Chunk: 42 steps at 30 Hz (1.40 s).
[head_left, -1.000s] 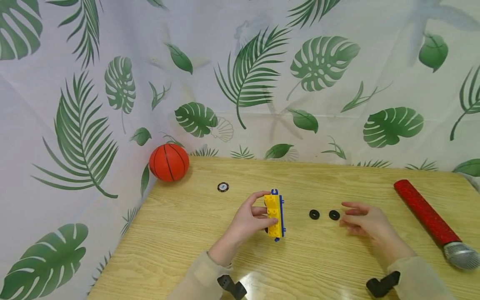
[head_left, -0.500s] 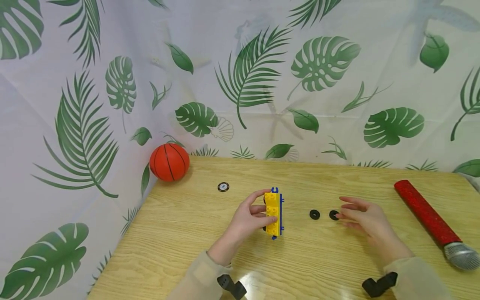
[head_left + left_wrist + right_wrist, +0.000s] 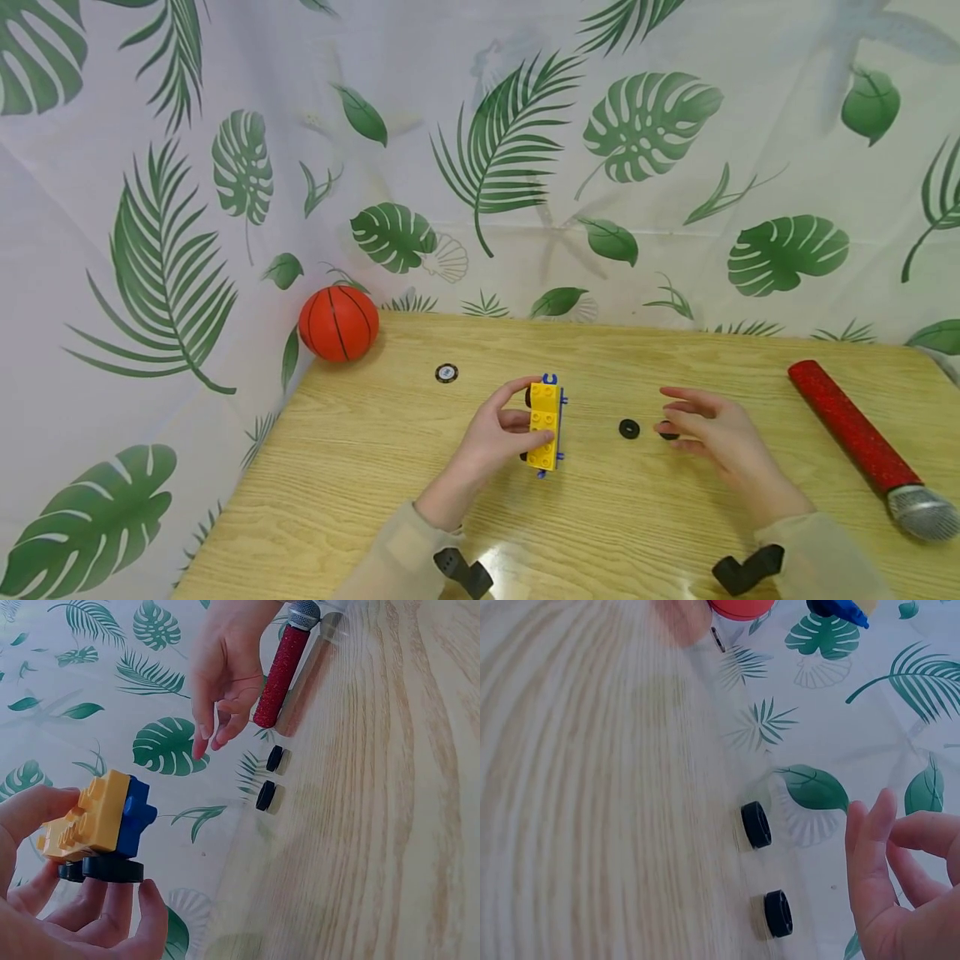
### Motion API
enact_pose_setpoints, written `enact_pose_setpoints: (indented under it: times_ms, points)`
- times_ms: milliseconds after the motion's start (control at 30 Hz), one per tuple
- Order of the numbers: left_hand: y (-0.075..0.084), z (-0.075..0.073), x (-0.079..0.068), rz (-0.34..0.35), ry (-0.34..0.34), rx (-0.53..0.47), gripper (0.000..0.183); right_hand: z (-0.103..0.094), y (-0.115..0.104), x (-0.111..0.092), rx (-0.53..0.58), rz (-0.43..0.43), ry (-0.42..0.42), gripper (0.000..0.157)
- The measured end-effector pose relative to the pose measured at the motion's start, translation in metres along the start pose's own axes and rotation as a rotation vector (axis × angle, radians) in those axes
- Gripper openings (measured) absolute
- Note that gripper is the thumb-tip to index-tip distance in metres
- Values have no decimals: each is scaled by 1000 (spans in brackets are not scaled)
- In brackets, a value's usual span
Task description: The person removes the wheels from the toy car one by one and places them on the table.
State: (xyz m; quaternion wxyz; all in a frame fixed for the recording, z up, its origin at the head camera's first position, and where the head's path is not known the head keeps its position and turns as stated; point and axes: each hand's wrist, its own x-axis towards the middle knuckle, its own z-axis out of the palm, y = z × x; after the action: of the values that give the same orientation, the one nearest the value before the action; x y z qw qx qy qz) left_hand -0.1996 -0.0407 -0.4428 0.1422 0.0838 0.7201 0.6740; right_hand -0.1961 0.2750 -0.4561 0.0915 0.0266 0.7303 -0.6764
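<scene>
In the head view my left hand [image 3: 491,437] holds a yellow and blue toy car [image 3: 545,425] above the table, thumb on its studded side. Two black wheels [image 3: 112,868] show on the car's near side in the left wrist view; the opposite side has bare blue axle pegs. Two loose black wheels lie on the table, a left one [image 3: 629,429] and a right one [image 3: 667,431]. My right hand [image 3: 716,433] hovers over the right wheel, partly covering it, fingers loosely bent and holding nothing. The right wrist view shows both loose wheels [image 3: 756,824] apart from the fingers.
A red microphone [image 3: 855,425] with a silver head lies on the table's right side. At the back left sits a small orange-red basketball [image 3: 339,323], with a poker chip [image 3: 446,373] nearer the middle. A leaf-patterned cloth [image 3: 525,167] hangs behind and to the left.
My right hand has shifted left and slightly away from me, over the right loose wheel. The car in my left hand has tilted a little; the loose wheels have stayed in place.
</scene>
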Motion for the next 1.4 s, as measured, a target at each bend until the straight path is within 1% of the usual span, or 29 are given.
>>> enact_pose_setpoints:
  times_ms: [67,100,167,300,400,533,700,933,1100,1200,1400]
  points:
    - [0,0,0,2,-1,3,67,3,-2,0,-23,-5,-8,52]
    - [0,0,0,3,-2,4,68,4,-3,0,-30,-6,-10,52]
    - [1,0,0,4,0,10,68,5,-4,-1,-26,-7,-15,51]
    - [1,0,0,5,3,15,68,8,-6,-2,-1,-8,-20,43]
    - [1,0,0,4,4,19,68,10,-7,-2,14,-6,-22,45]
    - [0,0,1,3,11,18,69,12,-8,0,8,-6,-28,47]
    - [0,1,1,3,17,-8,73,15,-6,1,-7,-1,-33,48]
    - [0,2,1,-26,29,-30,76,18,-6,0,20,-6,-54,44]
    - [0,3,1,-39,29,-25,76,22,-8,-1,27,-8,-54,47]
    - [1,3,1,-44,27,-23,74,25,-10,-3,22,-17,-59,45]
    - [2,4,-1,-30,22,-14,72,32,-16,-4,26,-17,-64,36]
